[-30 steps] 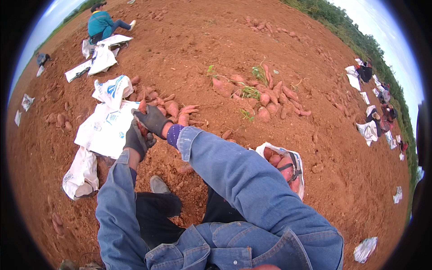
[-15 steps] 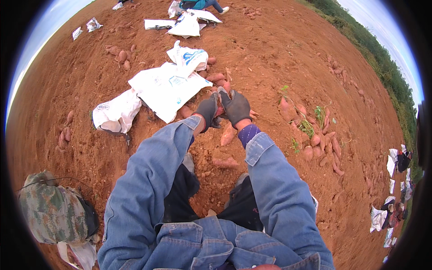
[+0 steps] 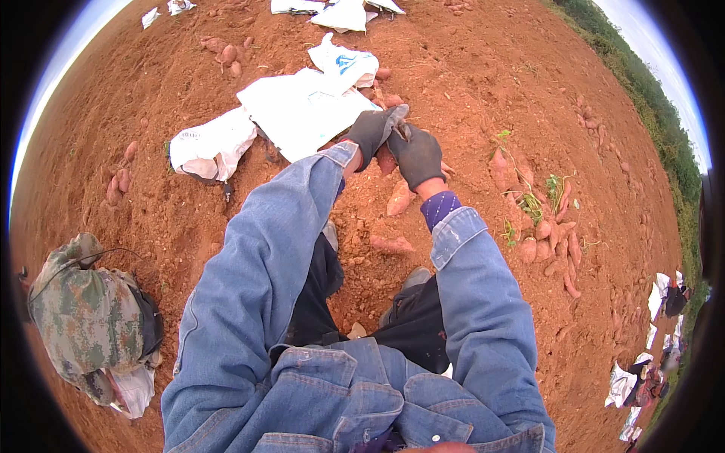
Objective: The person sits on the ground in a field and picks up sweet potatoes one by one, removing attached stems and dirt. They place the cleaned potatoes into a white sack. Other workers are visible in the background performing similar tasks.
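My left hand [image 3: 370,136] and my right hand [image 3: 418,157], both in dark grey gloves, meet in front of me with their fingers closed. Between them a reddish sweet potato [image 3: 386,161] shows, partly covered by the gloves. The thumbs and fingertips come together at its upper end; exactly what they pinch there is hidden. Just below the hands a single sweet potato [image 3: 400,198] lies on the soil, and another [image 3: 391,244] rests nearer my feet. Beyond my left hand, more sweet potatoes [image 3: 392,100] lie against the edge of a white sack [image 3: 302,109].
A heap of sweet potatoes with green stems [image 3: 545,230] lies to the right. Another white sack [image 3: 214,143] is left of the first. A camouflage-patterned bag [image 3: 87,317] stands at lower left. Small sweet potato piles dot the reddish soil, and more sacks [image 3: 343,15] lie farther off.
My view has shifted, so the ground sits higher and the far person is out of sight. My hands have come together more tightly at the fingertips, still with the sweet potato between them.
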Available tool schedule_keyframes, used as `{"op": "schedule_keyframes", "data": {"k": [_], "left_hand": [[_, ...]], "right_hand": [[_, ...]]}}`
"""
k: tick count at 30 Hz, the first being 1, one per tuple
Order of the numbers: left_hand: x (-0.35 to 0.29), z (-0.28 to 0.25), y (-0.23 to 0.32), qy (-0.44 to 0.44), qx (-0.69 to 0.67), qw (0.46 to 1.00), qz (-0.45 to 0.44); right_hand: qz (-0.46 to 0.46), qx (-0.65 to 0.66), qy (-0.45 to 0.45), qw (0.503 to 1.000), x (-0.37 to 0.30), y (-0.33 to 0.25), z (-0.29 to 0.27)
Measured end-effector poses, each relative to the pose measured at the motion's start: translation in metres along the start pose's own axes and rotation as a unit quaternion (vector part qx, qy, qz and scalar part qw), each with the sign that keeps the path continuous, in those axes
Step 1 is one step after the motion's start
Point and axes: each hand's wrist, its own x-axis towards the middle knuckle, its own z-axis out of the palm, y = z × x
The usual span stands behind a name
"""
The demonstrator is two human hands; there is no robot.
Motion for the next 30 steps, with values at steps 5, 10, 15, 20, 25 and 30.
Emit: {"op": "schedule_keyframes", "data": {"k": [5, 10, 15, 20, 25, 30], "left_hand": [[0.056, -0.017, -0.054, -0.087, -0.205, 0.975, -0.008], [0.073, -0.026, -0.068, -0.091, -0.281, 0.951, 0.087], [0.027, -0.025, -0.038, 0.020, -0.196, 0.977, 0.083], [-0.004, -0.011, -0.006, 0.081, -0.183, 0.980, -0.012], [-0.007, -0.014, 0.009, 0.104, -0.104, 0.974, -0.171], [-0.009, -0.023, 0.012, 0.081, 0.054, 0.981, -0.167]], "right_hand": [[0.043, 0.153, 0.013, 0.987, -0.002, 0.008, 0.019], [0.061, -0.030, 0.043, 0.997, -0.002, 0.025, 0.012], [-0.009, 0.054, 0.045, 0.998, -0.012, 0.014, 0.013], [0.048, 0.150, 0.013, 0.987, -0.016, -0.005, 0.015], [-0.017, -0.072, -0.031, 0.997, -0.018, -0.007, 0.004], [-0.034, -0.046, -0.022, 0.998, -0.022, -0.011, 0.000]]}}
